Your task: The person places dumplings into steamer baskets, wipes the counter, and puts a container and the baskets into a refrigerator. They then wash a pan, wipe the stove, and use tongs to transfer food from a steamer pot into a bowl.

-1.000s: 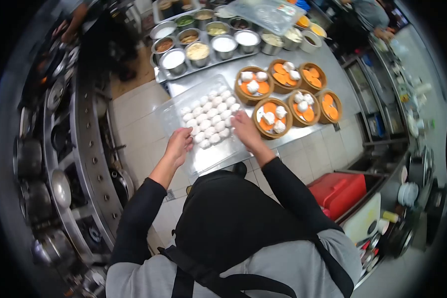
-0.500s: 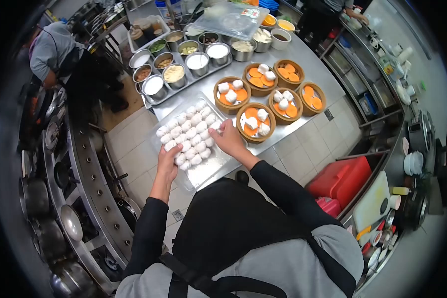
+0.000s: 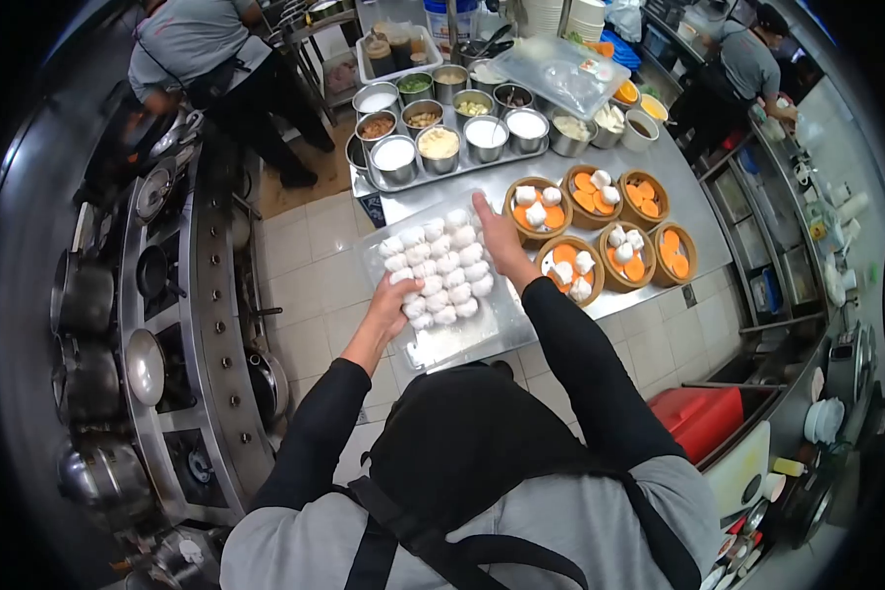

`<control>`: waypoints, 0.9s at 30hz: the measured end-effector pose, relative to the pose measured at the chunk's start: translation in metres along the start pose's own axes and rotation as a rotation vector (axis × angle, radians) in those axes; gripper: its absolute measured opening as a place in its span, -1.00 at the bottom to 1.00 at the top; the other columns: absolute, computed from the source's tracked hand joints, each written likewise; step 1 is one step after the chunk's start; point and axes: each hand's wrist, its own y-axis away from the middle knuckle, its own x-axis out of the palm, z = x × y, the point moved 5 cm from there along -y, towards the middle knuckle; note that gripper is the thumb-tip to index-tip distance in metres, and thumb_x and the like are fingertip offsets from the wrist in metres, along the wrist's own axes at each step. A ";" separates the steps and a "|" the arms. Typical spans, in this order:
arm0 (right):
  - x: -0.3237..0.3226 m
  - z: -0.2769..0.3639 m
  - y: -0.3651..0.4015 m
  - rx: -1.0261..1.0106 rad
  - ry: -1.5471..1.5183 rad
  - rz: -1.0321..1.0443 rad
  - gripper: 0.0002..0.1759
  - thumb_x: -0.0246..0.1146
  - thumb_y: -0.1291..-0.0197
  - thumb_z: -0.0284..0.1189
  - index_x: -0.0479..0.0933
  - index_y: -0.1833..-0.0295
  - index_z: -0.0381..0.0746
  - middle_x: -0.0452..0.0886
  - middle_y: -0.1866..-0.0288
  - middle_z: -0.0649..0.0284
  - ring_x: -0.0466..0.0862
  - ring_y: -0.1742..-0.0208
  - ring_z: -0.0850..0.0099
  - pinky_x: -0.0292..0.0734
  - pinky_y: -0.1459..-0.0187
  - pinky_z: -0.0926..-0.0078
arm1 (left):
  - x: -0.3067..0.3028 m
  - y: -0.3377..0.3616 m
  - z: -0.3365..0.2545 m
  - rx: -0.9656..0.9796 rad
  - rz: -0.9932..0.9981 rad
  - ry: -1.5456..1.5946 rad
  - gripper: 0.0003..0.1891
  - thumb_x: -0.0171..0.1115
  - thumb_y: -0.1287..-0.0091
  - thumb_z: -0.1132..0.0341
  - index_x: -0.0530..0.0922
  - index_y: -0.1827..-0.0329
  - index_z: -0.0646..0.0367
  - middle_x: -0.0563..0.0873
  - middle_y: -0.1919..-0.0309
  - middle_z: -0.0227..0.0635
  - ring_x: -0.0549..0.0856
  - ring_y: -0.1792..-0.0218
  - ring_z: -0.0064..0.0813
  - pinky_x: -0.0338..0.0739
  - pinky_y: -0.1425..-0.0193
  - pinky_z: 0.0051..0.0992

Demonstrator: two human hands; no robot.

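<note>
A clear plastic tray (image 3: pixel 454 352) holds rows of white round dumplings (image 3: pixel 442 265) at the table's near edge. My left hand (image 3: pixel 393 303) grips the tray's left side, its fingers over the rim beside the dumplings. At the tray's right side, my right hand (image 3: pixel 497 236) holds the edge, thumb pointing up. Just right of that hand stand round bamboo steamers with orange slices; one near steamer (image 3: pixel 570 269) has several white dumplings, while the far right steamer (image 3: pixel 674 254) shows only orange slices.
Metal pots of ingredients (image 3: pixel 438 147) stand on a tray behind. A clear lid (image 3: pixel 565 79) lies at the back. One person (image 3: pixel 192 59) is at the stove on the left, another person (image 3: pixel 742 74) at the right counter. A red box (image 3: pixel 698 418) is low right.
My right hand has moved from a dumpling at the tray's right to the tray's edge. The view has shifted, and more of both people shows.
</note>
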 end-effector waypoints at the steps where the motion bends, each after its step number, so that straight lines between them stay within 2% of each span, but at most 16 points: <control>1: -0.004 0.009 0.015 -0.091 0.092 -0.022 -0.10 0.18 -0.22 0.37 0.58 0.34 -0.44 0.56 0.50 0.14 0.58 0.47 0.26 0.54 0.27 0.28 | -0.003 0.005 0.005 0.002 -0.033 -0.034 -0.37 0.27 -0.21 0.59 0.33 -0.39 0.16 0.63 -0.15 -0.16 0.68 -0.13 -0.23 0.64 -0.24 -0.17; 5: -0.025 0.019 0.013 -0.265 0.563 0.046 -0.10 0.15 -0.24 0.35 0.61 0.33 -0.45 0.59 0.70 0.21 0.71 0.56 0.30 0.60 0.28 0.31 | -0.008 -0.001 0.012 -0.084 -0.089 -0.081 -0.40 0.21 -0.29 0.58 0.31 -0.42 0.19 0.60 -0.20 -0.13 0.68 -0.15 -0.20 0.67 -0.23 -0.17; 6: -0.024 0.026 0.023 -0.290 0.572 0.008 -0.17 0.16 -0.27 0.31 0.67 0.38 -0.37 0.60 0.71 0.19 0.69 0.63 0.32 0.60 0.40 0.35 | -0.009 -0.003 0.017 -0.091 -0.096 -0.049 -0.43 0.19 -0.30 0.58 0.34 -0.41 0.20 0.60 -0.21 -0.14 0.68 -0.14 -0.21 0.66 -0.24 -0.16; 7: -0.017 0.048 0.049 -0.317 0.541 0.140 -0.13 0.18 -0.25 0.31 0.66 0.11 -0.44 0.64 0.65 0.14 0.68 0.65 0.32 0.62 0.41 0.30 | -0.012 -0.006 0.024 -0.096 -0.094 -0.020 -0.45 0.18 -0.31 0.58 0.36 -0.40 0.20 0.60 -0.21 -0.14 0.69 -0.13 -0.23 0.66 -0.25 -0.16; 11: 0.013 0.035 0.067 -0.313 0.925 0.426 -0.02 0.19 -0.13 0.41 0.65 -0.08 -0.40 0.73 0.17 -0.19 0.75 0.04 0.01 0.60 -0.08 0.14 | -0.035 -0.020 0.046 -0.098 -0.158 -0.442 -0.23 0.50 -0.16 0.42 0.33 -0.45 0.19 0.62 -0.23 -0.11 0.62 -0.27 -0.13 0.56 -0.30 -0.18; 13: 0.022 0.015 0.065 -0.364 0.981 0.523 -0.04 0.14 -0.14 0.42 0.68 -0.04 -0.37 0.72 0.07 -0.22 0.70 -0.07 -0.08 0.56 -0.14 0.12 | 0.027 0.037 -0.015 0.756 -0.545 -1.498 -0.05 0.61 -0.04 0.31 0.26 -0.51 0.21 0.59 -0.28 -0.03 0.53 -0.36 -0.04 0.44 -0.41 -0.16; 14: 0.025 0.017 0.070 -0.354 0.985 0.575 -0.06 0.12 -0.16 0.41 0.70 -0.02 -0.36 0.71 0.05 -0.23 0.69 -0.08 -0.11 0.56 -0.14 0.11 | 0.041 0.038 -0.027 0.782 -0.510 -1.495 -0.05 0.61 -0.04 0.31 0.26 -0.51 0.21 0.59 -0.28 -0.03 0.53 -0.36 -0.04 0.44 -0.41 -0.16; 16: 0.031 0.010 0.069 -0.453 0.786 0.608 -0.12 0.13 -0.20 0.33 0.70 0.03 -0.38 0.70 0.04 -0.25 0.68 -0.08 -0.14 0.55 -0.13 0.09 | 0.074 0.026 -0.023 0.680 0.250 -1.216 -0.01 0.62 0.00 0.28 0.26 -0.53 0.19 0.55 -0.32 0.02 0.48 -0.38 -0.04 0.35 -0.46 -0.18; 17: 0.038 -0.001 0.057 -0.492 0.723 0.562 -0.19 0.14 -0.22 0.26 0.71 0.07 -0.38 0.71 0.07 -0.24 0.70 -0.05 -0.09 0.54 -0.13 0.10 | 0.072 0.010 -0.015 0.699 0.319 -1.242 -0.07 0.61 0.01 0.31 0.36 -0.50 0.16 0.58 -0.30 -0.04 0.57 -0.28 -0.14 0.46 -0.34 -0.22; 19: 0.036 -0.003 0.050 -0.527 0.658 0.493 -0.25 0.15 -0.25 0.19 0.71 0.10 -0.39 0.72 0.11 -0.24 0.72 -0.03 -0.04 0.54 -0.13 0.12 | 0.066 -0.015 -0.016 0.671 0.311 -1.189 -0.13 0.60 -0.02 0.32 0.41 -0.47 0.16 0.63 -0.23 -0.07 0.62 -0.22 -0.19 0.50 -0.28 -0.27; 21: 0.024 0.002 0.056 -0.181 0.270 0.386 -0.44 0.22 -0.28 -0.01 0.67 0.26 -0.39 0.74 0.25 -0.09 0.74 0.15 0.19 0.59 0.00 0.24 | 0.069 -0.020 -0.022 0.626 0.186 -1.179 -0.31 0.51 -0.11 0.40 0.52 -0.39 0.19 0.75 0.05 -0.23 0.72 0.04 -0.39 0.60 -0.07 -0.43; 22: 0.026 0.003 0.055 -0.183 0.268 0.376 -0.44 0.22 -0.28 -0.01 0.67 0.26 -0.39 0.74 0.25 -0.09 0.74 0.15 0.19 0.59 0.00 0.24 | 0.072 -0.022 -0.021 0.628 0.196 -1.178 -0.31 0.51 -0.11 0.40 0.52 -0.39 0.19 0.75 0.05 -0.23 0.72 0.04 -0.39 0.60 -0.07 -0.43; 24: 0.032 -0.017 0.045 0.042 -0.133 0.221 -0.60 0.26 -0.26 -0.15 0.59 0.31 -0.34 0.66 0.39 0.16 0.64 0.33 0.41 0.58 0.19 0.36 | 0.056 -0.033 -0.007 0.196 0.175 -0.840 -0.39 0.42 -0.22 0.43 0.50 -0.39 0.20 0.75 0.16 -0.33 0.70 0.12 -0.51 0.59 0.00 -0.48; 25: 0.039 -0.031 0.018 -0.198 0.046 0.324 -0.61 0.29 -0.31 -0.14 0.55 0.24 -0.31 0.59 0.41 0.28 0.58 0.40 0.48 0.52 0.33 0.41 | 0.056 -0.036 -0.009 0.202 0.180 -0.845 -0.39 0.42 -0.22 0.43 0.50 -0.39 0.20 0.75 0.16 -0.33 0.70 0.12 -0.51 0.59 0.00 -0.48; 26: 0.042 -0.027 0.016 -0.200 0.042 0.320 -0.61 0.29 -0.31 -0.14 0.55 0.24 -0.31 0.59 0.41 0.28 0.58 0.40 0.48 0.52 0.33 0.41 | 0.052 -0.038 -0.011 0.255 0.122 -0.873 -0.41 0.36 -0.27 0.43 0.48 -0.41 0.19 0.75 0.15 -0.34 0.69 0.11 -0.54 0.60 0.03 -0.49; 27: 0.038 -0.021 0.015 -0.308 -0.051 0.161 -0.59 0.28 -0.34 -0.10 0.54 0.20 -0.29 0.57 0.42 0.28 0.57 0.41 0.49 0.51 0.34 0.40 | 0.045 -0.035 -0.008 0.296 0.057 -0.901 -0.43 0.31 -0.32 0.43 0.46 -0.43 0.18 0.75 0.15 -0.35 0.68 0.11 -0.57 0.60 0.06 -0.50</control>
